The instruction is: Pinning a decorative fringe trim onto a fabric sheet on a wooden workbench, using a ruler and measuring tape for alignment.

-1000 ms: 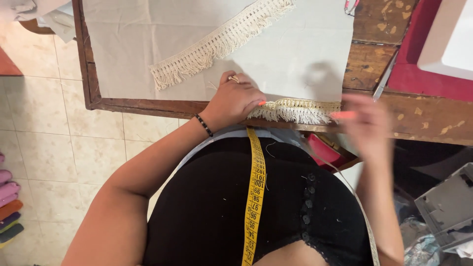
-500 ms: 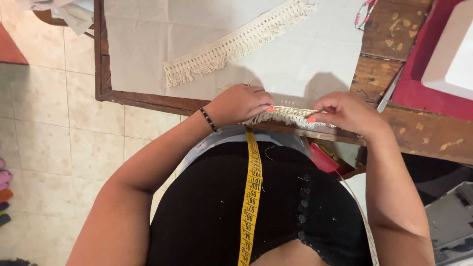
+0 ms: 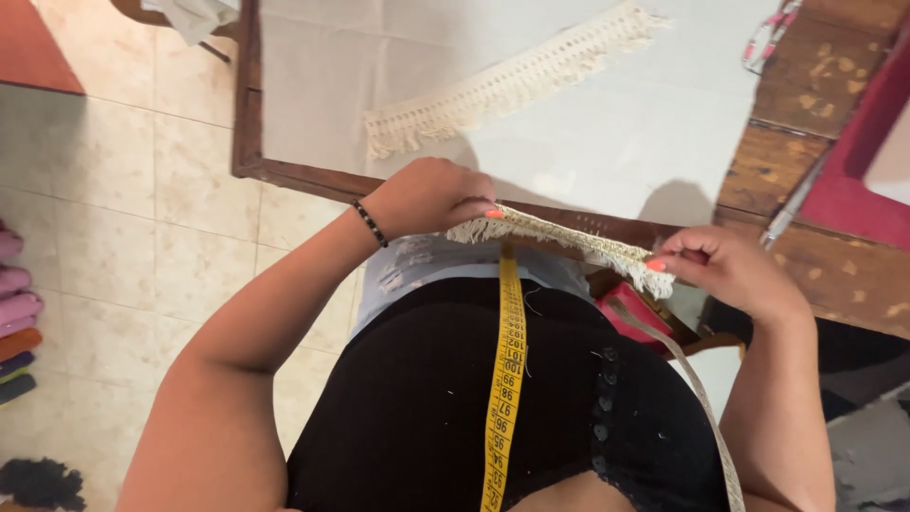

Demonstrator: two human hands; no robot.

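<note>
Lying at far left on the tiled floor (image 3: 114, 237): a stack of folded fabrics (image 3: 14, 303) in pink, orange and dark tones, cut off by the frame edge, with a dark tuft just below.

Left hand (image 3: 431, 197): a beaded bracelet (image 3: 370, 223) at the wrist; the grip is closed on the left end of a short fringed trim strip (image 3: 559, 242), fingertips pinching it at the near edge of the tabletop (image 3: 284, 175).

Fringed trim strip: cream, stretched level between both hands, just above the wooden edge and in front of the person's waist.

Yellow measuring tape (image 3: 505, 379): hangs down over the black top, its upper end passing under the strip.

Second fringed trim (image 3: 512, 85): longer, cream, lying diagonally on the pale cloth (image 3: 664, 123) that covers the tabletop, well apart from both hands.

Right hand (image 3: 730, 275): the grip is clenched on the right end of the strip, thumb and forefinger pinching the fringe.

Red block (image 3: 630, 311): partly hidden below the strip, near the right hand.

Red surface (image 3: 853, 190): at far right on bare wood.
</note>
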